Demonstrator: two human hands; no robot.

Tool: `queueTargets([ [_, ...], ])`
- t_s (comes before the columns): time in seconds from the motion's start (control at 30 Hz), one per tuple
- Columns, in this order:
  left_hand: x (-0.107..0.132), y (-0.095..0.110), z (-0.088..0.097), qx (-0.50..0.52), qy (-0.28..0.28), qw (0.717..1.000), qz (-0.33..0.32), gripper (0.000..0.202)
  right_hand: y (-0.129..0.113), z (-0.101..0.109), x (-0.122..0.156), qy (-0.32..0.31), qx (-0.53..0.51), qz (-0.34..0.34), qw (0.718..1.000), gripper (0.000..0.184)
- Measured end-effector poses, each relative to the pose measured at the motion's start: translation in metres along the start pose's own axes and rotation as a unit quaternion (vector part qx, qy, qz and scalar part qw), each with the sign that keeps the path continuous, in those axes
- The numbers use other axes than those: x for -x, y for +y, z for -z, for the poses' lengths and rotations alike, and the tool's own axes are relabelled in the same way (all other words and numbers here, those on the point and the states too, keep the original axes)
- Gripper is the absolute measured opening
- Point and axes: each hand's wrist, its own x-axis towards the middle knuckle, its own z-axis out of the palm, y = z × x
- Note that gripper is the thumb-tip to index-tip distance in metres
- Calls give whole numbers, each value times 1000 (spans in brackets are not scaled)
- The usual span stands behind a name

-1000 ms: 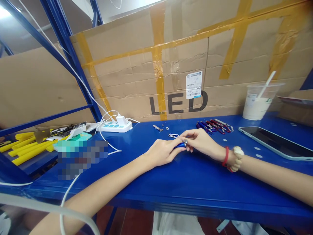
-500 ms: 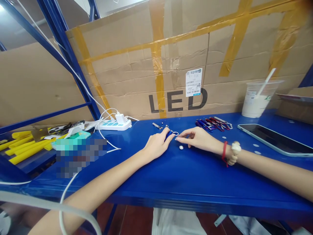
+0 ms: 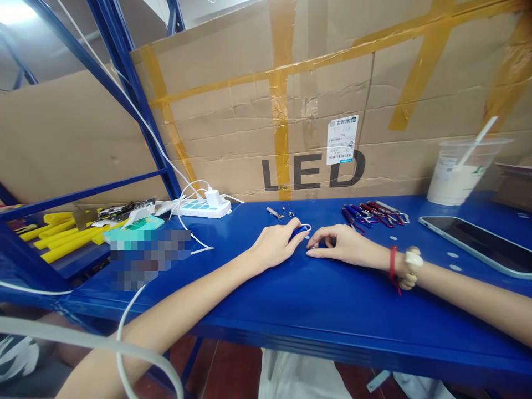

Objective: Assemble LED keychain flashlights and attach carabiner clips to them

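Observation:
My left hand (image 3: 279,244) rests on the blue tabletop, closed around a small blue metal piece (image 3: 297,231) with a silvery carabiner-like loop (image 3: 307,227) at its end. Most of the piece is hidden by the fingers. Just right of it, my right hand (image 3: 343,243) is low over the table with thumb and fingertips pinched together. A tiny silvery-white piece (image 3: 311,249) shows faintly at those fingertips, too small to name. Behind the left hand lie a small silver cylinder (image 3: 274,213) and a tiny metal clasp (image 3: 291,214).
A row of blue, red and silver carabiner keychains (image 3: 374,213) lies behind my right hand. Further right are a phone (image 3: 477,244) and a plastic cup with straw (image 3: 453,180). At left stand a power strip (image 3: 205,208), white cables and yellow tubes (image 3: 75,242). A large carton (image 3: 233,127) stands behind.
My right hand has lowered toward me, its fingertips closing where the small white piece lay in the open. My left hand keeps its hold on the blue piece. The view has shifted slightly left.

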Motion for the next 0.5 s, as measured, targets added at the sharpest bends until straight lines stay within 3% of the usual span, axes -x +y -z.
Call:
queueTargets([
  [0.5,1,-2,1,-28,27,999,-34,26,9,-5,-3,71,-131,-78,986,38],
])
